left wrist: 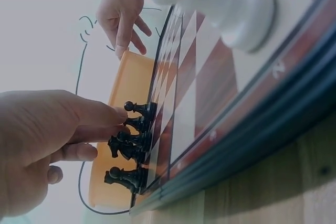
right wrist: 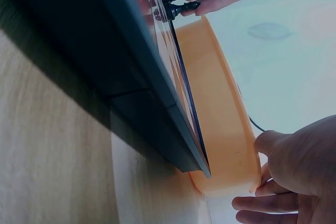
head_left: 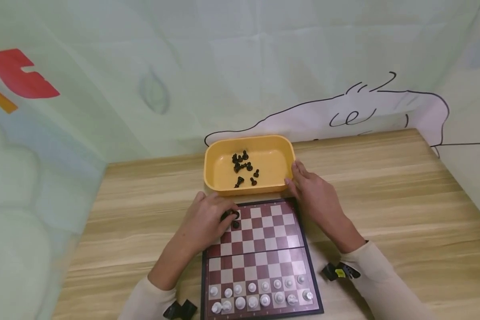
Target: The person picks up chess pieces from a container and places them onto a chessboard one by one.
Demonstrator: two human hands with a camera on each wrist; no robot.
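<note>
My left hand (head_left: 206, 222) is over the far left corner of the chessboard (head_left: 260, 258), thumb and forefinger pinching a black chess piece (left wrist: 137, 124); its exact kind is partly hidden. Other black pieces stand close by, among them a pawn (left wrist: 139, 108) and a knight (left wrist: 123, 149). White pieces (head_left: 265, 300) stand in two rows along the board's near side. My right hand (head_left: 318, 195) touches the right end of a yellow tray (head_left: 250, 192), its fingers fairly straight along the outer wall. Inside the tray lie several loose black pieces (head_left: 240, 181).
The board lies on a wood-grain table (head_left: 384, 191), just in front of the tray. Behind the tray rises a pale printed cloth (head_left: 232, 80). Wrist straps with black devices (head_left: 340, 271) sit on both sleeves.
</note>
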